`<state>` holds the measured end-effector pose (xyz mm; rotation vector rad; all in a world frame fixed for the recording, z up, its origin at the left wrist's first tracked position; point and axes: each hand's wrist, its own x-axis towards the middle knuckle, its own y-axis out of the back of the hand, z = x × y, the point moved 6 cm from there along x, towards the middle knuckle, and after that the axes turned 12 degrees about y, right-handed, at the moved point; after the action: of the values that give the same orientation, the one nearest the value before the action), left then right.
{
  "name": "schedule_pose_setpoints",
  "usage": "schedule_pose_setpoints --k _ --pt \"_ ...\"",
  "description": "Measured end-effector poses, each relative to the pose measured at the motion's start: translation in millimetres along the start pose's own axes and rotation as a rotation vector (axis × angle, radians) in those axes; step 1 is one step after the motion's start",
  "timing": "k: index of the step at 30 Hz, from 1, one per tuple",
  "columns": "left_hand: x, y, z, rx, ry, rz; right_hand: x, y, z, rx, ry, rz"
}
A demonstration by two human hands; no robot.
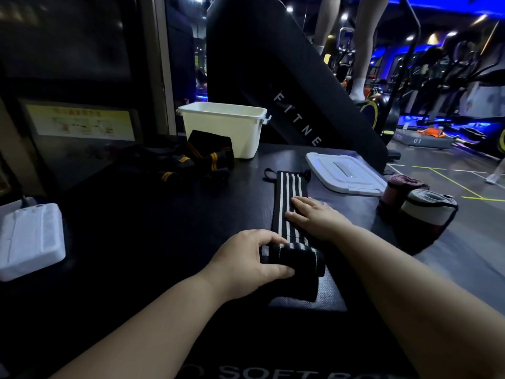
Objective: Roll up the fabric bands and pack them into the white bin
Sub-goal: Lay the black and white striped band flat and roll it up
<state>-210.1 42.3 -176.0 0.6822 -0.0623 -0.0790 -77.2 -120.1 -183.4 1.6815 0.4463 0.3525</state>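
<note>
A black band with white stripes [290, 187] lies stretched out on the dark padded surface, its near end wound into a roll [296, 260]. My left hand [246, 258] grips that roll from the left side. My right hand [314, 214] lies flat with straight fingers on the unrolled part of the band. The white bin [226, 129] stands open at the back. A heap of black bands with orange stripes [202, 157] leans against its front. Two rolled bands, one maroon [399, 191] and one white and grey [426, 214], stand at the right edge.
The bin's white lid [344, 173] lies flat to the right of the striped band. A white foam block [30, 239] sits at the far left. A large black slanted machine panel [287, 86] rises behind the bin. The surface drops off at the right to the gym floor.
</note>
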Motion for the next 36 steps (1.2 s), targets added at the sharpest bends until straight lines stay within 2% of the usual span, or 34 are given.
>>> schedule_pose_setpoints --k 11,13,15,17,20,22,29,36 --pt "3.7 0.6 -0.6 0.037 0.013 0.002 0.4 -0.8 3.7 0.087 0.018 -0.043" --pt "3.6 0.9 0.2 0.048 0.02 -0.004 -7.2 6.9 2.0 0.228 0.044 0.008" --pt "4.5 0.7 0.1 0.05 0.027 -0.013 -26.8 21.2 -1.0 0.51 0.023 0.143" --pt "6.2 0.5 -0.5 0.039 0.033 -0.018 -49.9 33.3 -12.4 0.73 0.08 0.229" --pt "9.4 -0.5 -0.5 0.032 0.031 -0.023 -83.6 35.8 -32.5 0.873 0.21 0.262" --pt "13.6 -0.8 -1.0 0.027 0.032 -0.023 -101.7 27.4 -37.5 0.888 0.24 0.301" --pt "16.4 -0.5 7.7 -0.095 0.119 -0.134 -124.1 8.9 -39.3 0.651 0.216 0.447" --pt "20.4 -3.0 4.6 -0.117 0.184 -0.1 -124.3 10.9 -39.6 0.619 0.191 0.517"
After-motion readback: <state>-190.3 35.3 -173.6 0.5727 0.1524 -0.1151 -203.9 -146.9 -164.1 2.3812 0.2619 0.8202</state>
